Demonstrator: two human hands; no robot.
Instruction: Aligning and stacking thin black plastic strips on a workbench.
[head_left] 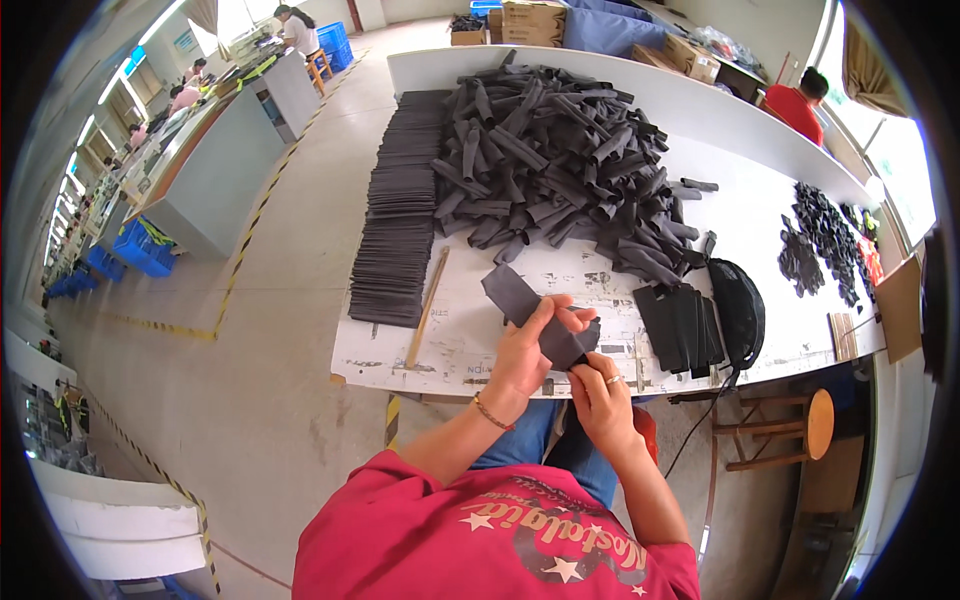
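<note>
A flat dark grey fabric piece (514,296) is held at a slant over the near edge of the table. My left hand (524,352) grips it around the middle, thumb on top. At its lower end the fingers of my right hand (603,402) pinch the fabric, and a ring shows on one finger. Another dark scrap partly shows behind my left fingers. Beyond my hands lies a large heap of curled dark fabric pieces (560,150). To its left runs a long, neat stack of flat dark pieces (392,225).
A wooden stick (428,310) lies beside the stack. On the right are several flat black pieces (680,325) and a rounded black mesh-like object (737,312) with a cord. Small dark parts (825,240) lie farther right. A wooden stool (815,424) stands below; people sit farther off.
</note>
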